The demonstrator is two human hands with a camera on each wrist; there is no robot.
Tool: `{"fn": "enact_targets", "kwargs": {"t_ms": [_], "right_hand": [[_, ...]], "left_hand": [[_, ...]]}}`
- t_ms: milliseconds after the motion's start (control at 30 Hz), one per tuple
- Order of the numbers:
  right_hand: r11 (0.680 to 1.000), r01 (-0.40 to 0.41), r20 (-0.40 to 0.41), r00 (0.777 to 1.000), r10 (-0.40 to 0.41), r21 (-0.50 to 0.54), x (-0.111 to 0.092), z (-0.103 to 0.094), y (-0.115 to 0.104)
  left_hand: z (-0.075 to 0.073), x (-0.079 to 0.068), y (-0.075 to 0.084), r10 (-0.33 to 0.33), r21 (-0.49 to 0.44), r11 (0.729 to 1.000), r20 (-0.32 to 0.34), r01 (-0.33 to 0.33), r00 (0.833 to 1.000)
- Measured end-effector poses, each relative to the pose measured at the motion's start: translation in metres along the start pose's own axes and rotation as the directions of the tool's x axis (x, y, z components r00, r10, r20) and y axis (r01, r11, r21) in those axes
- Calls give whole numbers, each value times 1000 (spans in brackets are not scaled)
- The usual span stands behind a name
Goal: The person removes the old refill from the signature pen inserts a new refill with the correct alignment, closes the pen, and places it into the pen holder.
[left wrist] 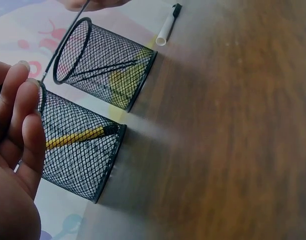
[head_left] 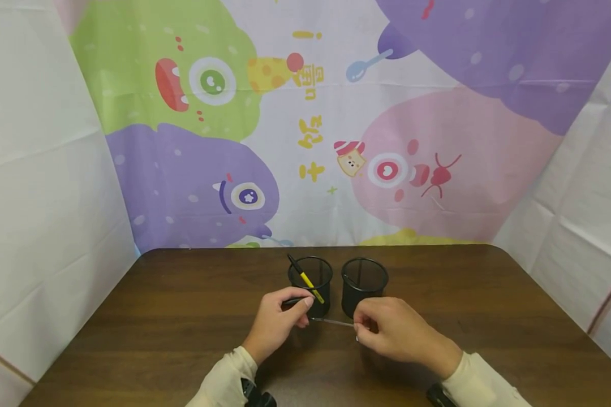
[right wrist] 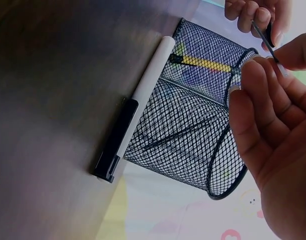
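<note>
My left hand (head_left: 280, 316) pinches a slim black pen-like piece (head_left: 296, 301) between thumb and fingers, in front of the left mesh cup (head_left: 319, 310). From the fingertips of that hand a thin greyish rod (head_left: 332, 321) runs across to my right hand (head_left: 399, 329), which pinches its other end. The right wrist view shows the same rod (right wrist: 266, 39) between the two hands, above the cups' rims. Whether rod and black piece are joined I cannot tell. A yellow pen (head_left: 305, 278) with black ends leans in the left cup.
A second black mesh cup (head_left: 350, 299) stands just right of the first, with thin dark sticks (right wrist: 180, 134) inside. Beside it a white marker (right wrist: 152, 75) with a black cap lies on the brown wooden table (head_left: 193, 316). Behind hangs a cartoon-printed cloth (head_left: 305, 220).
</note>
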State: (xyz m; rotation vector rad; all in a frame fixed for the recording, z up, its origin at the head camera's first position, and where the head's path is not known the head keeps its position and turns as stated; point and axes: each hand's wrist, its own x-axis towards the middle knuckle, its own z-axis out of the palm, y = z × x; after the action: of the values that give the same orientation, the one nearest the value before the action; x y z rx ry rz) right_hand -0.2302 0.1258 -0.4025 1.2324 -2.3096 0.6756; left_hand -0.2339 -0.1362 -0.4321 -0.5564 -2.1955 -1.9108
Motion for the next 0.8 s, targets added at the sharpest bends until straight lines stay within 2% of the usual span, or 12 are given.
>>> {"fn": "enact_targets", "kwargs": {"t_ms": [433,800], "right_hand": [[998,-41,49,998,43,-45,0,1,-1],[997,-42,87,995,47,-60,0,0,-2]], "left_hand": [[1,0,1,2,-6,1000,8,-2,1000],[2,0,0,-10,-12,1000,29,10,1000]]}}
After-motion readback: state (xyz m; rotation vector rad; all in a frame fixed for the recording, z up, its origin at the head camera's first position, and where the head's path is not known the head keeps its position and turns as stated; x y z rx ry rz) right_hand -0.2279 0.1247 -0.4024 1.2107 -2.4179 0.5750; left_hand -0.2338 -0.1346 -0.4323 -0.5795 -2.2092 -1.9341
